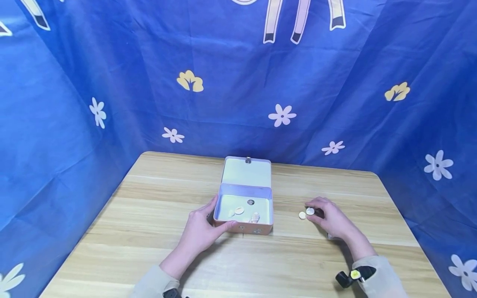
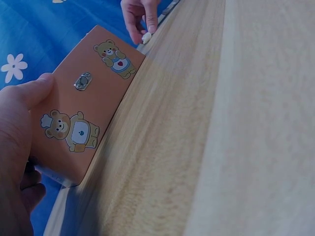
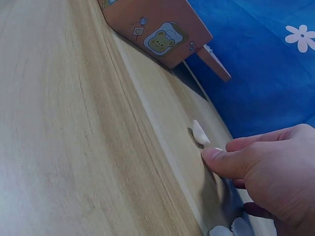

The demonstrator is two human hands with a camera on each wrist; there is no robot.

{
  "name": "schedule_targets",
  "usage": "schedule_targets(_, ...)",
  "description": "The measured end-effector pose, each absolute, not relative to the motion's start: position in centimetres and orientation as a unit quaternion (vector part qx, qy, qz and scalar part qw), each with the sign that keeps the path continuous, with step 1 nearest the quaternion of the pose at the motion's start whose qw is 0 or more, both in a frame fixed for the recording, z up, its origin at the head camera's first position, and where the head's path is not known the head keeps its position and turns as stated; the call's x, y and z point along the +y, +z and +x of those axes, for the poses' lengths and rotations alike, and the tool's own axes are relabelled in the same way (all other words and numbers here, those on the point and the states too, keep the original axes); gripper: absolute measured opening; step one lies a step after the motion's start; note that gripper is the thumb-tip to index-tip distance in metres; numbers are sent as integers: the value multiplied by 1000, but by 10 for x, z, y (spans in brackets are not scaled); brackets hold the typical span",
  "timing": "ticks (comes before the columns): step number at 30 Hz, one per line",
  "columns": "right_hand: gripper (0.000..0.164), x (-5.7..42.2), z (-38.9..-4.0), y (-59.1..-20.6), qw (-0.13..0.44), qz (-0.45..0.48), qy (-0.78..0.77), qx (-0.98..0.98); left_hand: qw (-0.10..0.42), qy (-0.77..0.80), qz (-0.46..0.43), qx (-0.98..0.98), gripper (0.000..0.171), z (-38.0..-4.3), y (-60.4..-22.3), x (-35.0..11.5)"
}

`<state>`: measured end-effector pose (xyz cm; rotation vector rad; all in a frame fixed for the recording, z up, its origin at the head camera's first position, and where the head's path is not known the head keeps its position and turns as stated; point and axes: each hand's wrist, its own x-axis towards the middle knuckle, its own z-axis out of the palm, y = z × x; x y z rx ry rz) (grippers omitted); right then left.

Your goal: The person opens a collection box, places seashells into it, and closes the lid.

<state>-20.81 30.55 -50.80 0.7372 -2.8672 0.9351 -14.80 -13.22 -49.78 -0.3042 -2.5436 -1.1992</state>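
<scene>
An orange tin box [image 1: 244, 228] with bear pictures stands on the table, its hinged lid [image 1: 246, 171] raised. My left hand [image 1: 201, 227] grips its left front corner, thumb on the front wall beside the metal clasp plate [image 2: 82, 81]. Inside lie a spiral seashell [image 1: 255, 217], an oval pale shell [image 1: 239, 210], a smaller white piece and a dark round object [image 1: 251, 202]. To the right of the box, my right hand [image 1: 329, 216] pinches a white seashell [image 1: 310, 211] between thumb and fingers, low over the table. Another white shell [image 3: 199, 132] lies just left of those fingertips.
More pale shells [image 3: 220, 231] lie below the right hand in the right wrist view, partly cut off by the frame. The wooden table [image 1: 160, 186] ends at a blue patterned cloth [image 1: 231, 95] behind and on both sides.
</scene>
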Motion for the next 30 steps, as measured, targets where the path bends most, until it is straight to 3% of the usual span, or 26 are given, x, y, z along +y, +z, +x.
schedule_targets(16,25,305,-203,-514,51,231,296,-926,151,-409,-103,-894,110,-150,-498,-132)
schedule_targets(30,28,303,-198,-498,48,202,334,-919,162,-413,-112,-889,108,-148,-497,-132)
